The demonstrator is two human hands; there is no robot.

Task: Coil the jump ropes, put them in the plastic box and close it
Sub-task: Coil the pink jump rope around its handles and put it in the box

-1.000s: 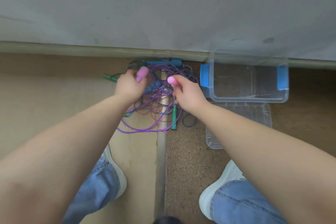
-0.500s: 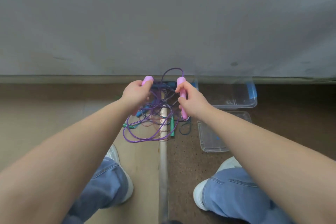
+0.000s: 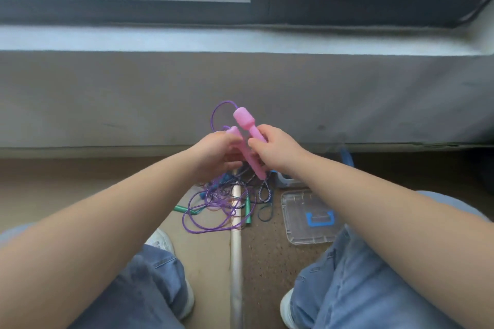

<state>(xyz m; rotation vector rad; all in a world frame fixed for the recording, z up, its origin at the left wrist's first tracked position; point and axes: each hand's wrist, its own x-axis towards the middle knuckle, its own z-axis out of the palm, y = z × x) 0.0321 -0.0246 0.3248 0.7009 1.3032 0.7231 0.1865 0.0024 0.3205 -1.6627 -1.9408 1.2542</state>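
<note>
We saw left grip [image 3: 213,155] clamped on near pink handle [image 3: 257,170] and right grip [image 3: 278,152] clamped on far pink handle [image 3: 243,119], both raised, handles crossing. Purple rope [image 3: 213,203] hung into the rope tangle [image 3: 263,192] on the floor. Lid [image 3: 302,232] lay right of it. Plastic box [image 3: 284,182] was mostly hidden behind the right arm.

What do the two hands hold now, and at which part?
Left hand grips one pink handle near its top; right hand grips the other handle by its shaft, below the head.
</note>
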